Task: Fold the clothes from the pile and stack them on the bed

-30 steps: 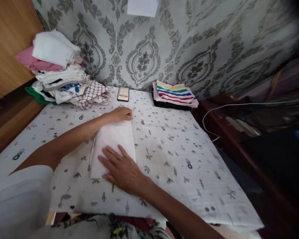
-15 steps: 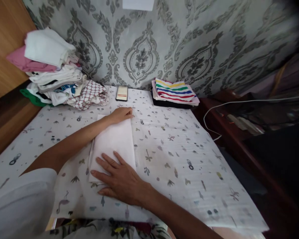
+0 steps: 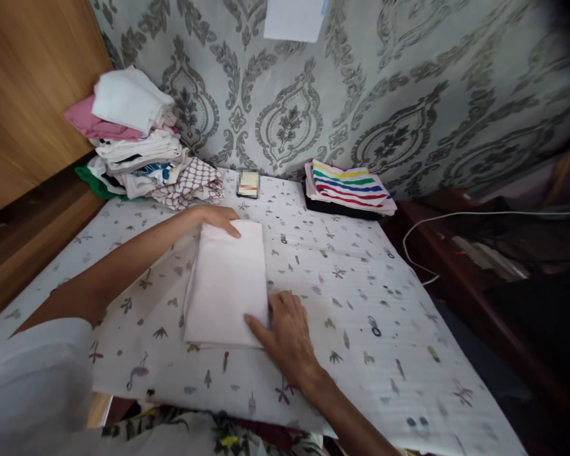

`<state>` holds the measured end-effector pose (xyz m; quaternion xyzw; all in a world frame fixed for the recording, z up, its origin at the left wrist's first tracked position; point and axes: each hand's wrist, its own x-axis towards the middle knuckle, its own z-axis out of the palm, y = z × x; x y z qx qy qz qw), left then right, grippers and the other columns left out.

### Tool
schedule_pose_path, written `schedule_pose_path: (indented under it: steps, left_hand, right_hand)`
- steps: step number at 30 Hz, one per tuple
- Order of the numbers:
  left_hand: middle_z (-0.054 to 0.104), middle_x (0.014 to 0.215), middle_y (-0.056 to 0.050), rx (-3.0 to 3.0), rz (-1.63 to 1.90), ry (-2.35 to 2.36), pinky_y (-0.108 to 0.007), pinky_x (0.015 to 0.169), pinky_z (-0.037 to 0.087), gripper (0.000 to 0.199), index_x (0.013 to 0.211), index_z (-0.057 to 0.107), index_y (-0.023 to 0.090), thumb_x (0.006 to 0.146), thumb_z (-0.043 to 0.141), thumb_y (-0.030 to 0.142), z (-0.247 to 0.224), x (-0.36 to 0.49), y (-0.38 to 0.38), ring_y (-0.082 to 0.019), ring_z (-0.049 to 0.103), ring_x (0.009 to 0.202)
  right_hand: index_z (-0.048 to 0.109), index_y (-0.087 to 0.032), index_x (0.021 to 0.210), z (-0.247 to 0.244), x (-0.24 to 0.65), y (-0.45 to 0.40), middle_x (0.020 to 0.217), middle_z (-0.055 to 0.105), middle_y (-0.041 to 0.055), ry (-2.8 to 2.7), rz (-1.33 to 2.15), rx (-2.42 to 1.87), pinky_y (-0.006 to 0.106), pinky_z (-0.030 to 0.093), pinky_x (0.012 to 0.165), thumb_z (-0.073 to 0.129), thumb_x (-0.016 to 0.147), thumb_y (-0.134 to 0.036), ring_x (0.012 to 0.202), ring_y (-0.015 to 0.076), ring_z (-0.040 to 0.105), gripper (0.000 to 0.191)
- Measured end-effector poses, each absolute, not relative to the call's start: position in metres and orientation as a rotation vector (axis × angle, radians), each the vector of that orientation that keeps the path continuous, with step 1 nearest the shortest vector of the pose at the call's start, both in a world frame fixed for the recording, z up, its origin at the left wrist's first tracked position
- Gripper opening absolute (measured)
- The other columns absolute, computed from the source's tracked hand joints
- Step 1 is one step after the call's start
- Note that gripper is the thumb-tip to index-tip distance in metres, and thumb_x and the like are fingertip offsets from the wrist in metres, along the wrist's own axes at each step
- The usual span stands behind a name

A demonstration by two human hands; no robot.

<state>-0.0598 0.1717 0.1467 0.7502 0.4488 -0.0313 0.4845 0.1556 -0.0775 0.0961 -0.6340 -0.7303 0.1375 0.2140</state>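
Observation:
A folded white cloth (image 3: 228, 285) lies flat in a neat rectangle on the patterned sheet. At its far edge is my left hand (image 3: 221, 218), the thumb on top and the fingers tucked out of sight behind the fold. My right hand (image 3: 289, 332) holds the near right side, its thumb over the cloth's edge and its bent fingers against the side. Whether those fingers reach under the cloth is hard to see.
The sheet (image 3: 351, 380) covers the surface. A tall clothes pile (image 3: 137, 145) stands at the back left. A small card-like object (image 3: 248, 185) lies near the wall. Striped folded fabric (image 3: 346, 183) sits at the back right, beside a white cable (image 3: 456, 215).
My right hand has moved from lying spread on the cloth to its right edge. My left hand has shifted left along the far edge. The camera view has turned slightly left.

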Motion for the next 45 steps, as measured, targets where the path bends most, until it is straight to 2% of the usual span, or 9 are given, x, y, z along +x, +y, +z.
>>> schedule_pose_path:
  steps: [3,7,12,17,24,30,37,41,45]
  left_hand:
    - [0.079,0.094,-0.003,1.563,0.082,1.063,-0.025,0.064,0.051,0.044,0.094,0.074,0.021,0.055,0.084,0.039,0.150,-0.071,0.165,-0.022,0.071,0.081]
    - [0.079,0.094,-0.006,1.369,0.314,1.116,-0.028,0.066,0.055,0.044,0.094,0.074,0.018,0.056,0.088,0.034,0.153,-0.095,0.157,-0.023,0.072,0.078]
    - [0.079,0.095,-0.010,1.141,0.573,1.235,-0.033,0.069,0.060,0.057,0.105,0.072,0.016,0.053,0.092,0.027,0.138,-0.121,0.142,-0.025,0.074,0.079]
    - [0.079,0.105,-0.011,1.038,0.671,1.276,-0.031,0.069,0.062,0.072,0.118,0.070,0.021,0.051,0.093,0.027,0.125,-0.131,0.124,-0.026,0.075,0.083]
    - [0.075,0.121,-0.006,0.956,0.686,1.165,-0.030,0.076,0.062,0.097,0.138,0.057,0.031,0.049,0.095,0.037,0.147,-0.118,0.097,-0.031,0.074,0.104]
    - [0.070,0.130,-0.010,0.836,0.779,0.974,-0.032,0.074,0.063,0.114,0.148,0.042,0.030,0.048,0.096,0.027,0.162,-0.052,0.092,-0.033,0.073,0.105]
    - [0.073,0.122,-0.009,0.980,0.922,0.779,-0.031,0.077,0.063,0.083,0.133,0.054,0.026,0.058,0.085,0.009,0.193,0.055,0.165,-0.026,0.074,0.099]
    - [0.075,0.115,-0.004,0.981,1.079,0.737,-0.030,0.072,0.064,0.069,0.126,0.058,0.030,0.065,0.075,0.004,0.225,0.122,0.231,-0.021,0.074,0.088]
    - [0.075,0.107,0.000,0.935,1.196,0.778,-0.030,0.069,0.063,0.065,0.128,0.056,0.033,0.072,0.068,0.002,0.220,0.180,0.284,-0.017,0.072,0.080]
  right_hand:
    - [0.056,-0.021,0.072,0.109,0.153,-0.078,0.081,0.061,0.0045,-1.877,0.696,-1.699,0.041,0.048,0.077,0.067,0.077,-0.031,0.082,0.0249,0.057,0.016]
    - [0.057,-0.020,0.073,0.125,0.160,-0.057,0.068,0.060,-0.0011,-1.209,1.324,-1.464,0.029,0.045,0.060,0.074,0.072,-0.035,0.066,0.0175,0.056,0.022]
    - [0.067,-0.021,0.101,0.127,0.160,-0.027,0.095,0.075,0.0057,-0.420,1.589,-1.132,0.033,0.057,0.071,0.076,0.074,-0.037,0.092,0.0237,0.068,0.032]
    - [0.066,-0.016,0.110,0.116,0.146,-0.027,0.104,0.075,0.0108,-0.444,1.694,-1.315,0.033,0.059,0.069,0.077,0.072,-0.024,0.088,0.0232,0.071,0.040]
    - [0.067,-0.019,0.114,0.127,0.187,-0.025,0.104,0.074,0.0083,-0.699,1.618,-1.321,0.029,0.056,0.062,0.078,0.068,-0.032,0.086,0.0225,0.070,0.049]
    - [0.062,-0.024,0.127,0.142,0.269,-0.004,0.103,0.073,0.0057,-0.859,1.439,-1.371,0.025,0.055,0.048,0.074,0.074,-0.029,0.065,0.0145,0.064,0.054]
    - [0.069,-0.017,0.107,0.190,0.365,0.086,0.071,0.067,-0.0004,-0.925,1.069,-1.409,0.020,0.047,0.041,0.069,0.066,-0.007,0.052,0.0121,0.058,0.043]
    - [0.069,-0.017,0.113,0.235,0.421,0.164,0.074,0.067,-0.0032,-0.932,0.886,-1.410,0.020,0.047,0.046,0.064,0.074,-0.005,0.052,0.0092,0.055,0.041]
    - [0.062,-0.019,0.126,0.235,0.456,0.236,0.104,0.069,0.0021,-0.892,0.723,-1.512,0.027,0.056,0.067,0.061,0.092,-0.015,0.076,0.0127,0.064,0.035]
